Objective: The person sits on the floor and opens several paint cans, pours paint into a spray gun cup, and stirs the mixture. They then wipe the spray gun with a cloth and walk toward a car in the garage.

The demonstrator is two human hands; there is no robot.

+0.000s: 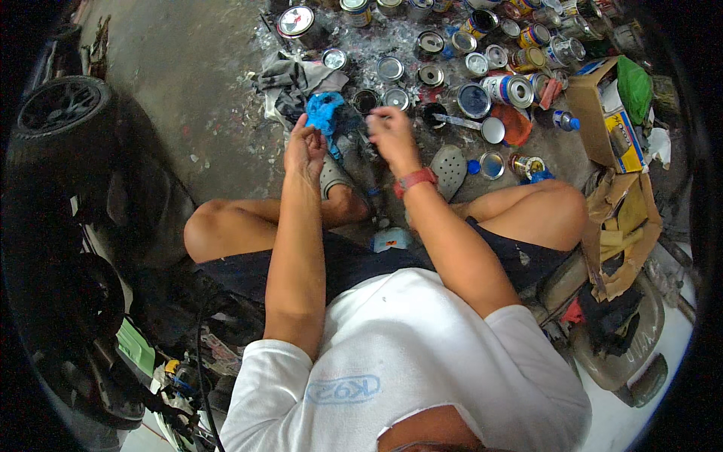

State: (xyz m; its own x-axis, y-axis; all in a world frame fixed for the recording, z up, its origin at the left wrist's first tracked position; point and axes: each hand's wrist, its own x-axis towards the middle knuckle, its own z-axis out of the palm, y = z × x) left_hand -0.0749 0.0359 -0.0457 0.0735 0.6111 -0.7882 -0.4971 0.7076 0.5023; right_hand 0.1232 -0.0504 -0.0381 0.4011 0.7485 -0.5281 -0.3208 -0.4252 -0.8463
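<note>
Both of my bare hands are raised in front of my crossed legs. The fingers of my left hand (pixel 303 151) are bent against a crumpled, thin blue glove (pixel 324 113), which hangs down past the thumb. Part of it is hidden behind the fingers. To the right, my right hand (pixel 393 135) is smeared by motion, its fingers bent toward the left. A red wristband (pixel 414 181) circles that wrist. Just beyond the hands stand a can with dark contents (pixel 366 102) and a silver-lidded can (pixel 396 99). Grey rags (pixel 297 81) lie behind the glove.
Several paint cans crowd the paint-spattered floor ahead and right. A stirring stick (pixel 458 122) bridges a dark open can and a pale-topped one. Beyond my right knee are a bottle (pixel 565 120) and cardboard boxes (pixel 590 105). A vehicle wheel (pixel 62 105) stands at left.
</note>
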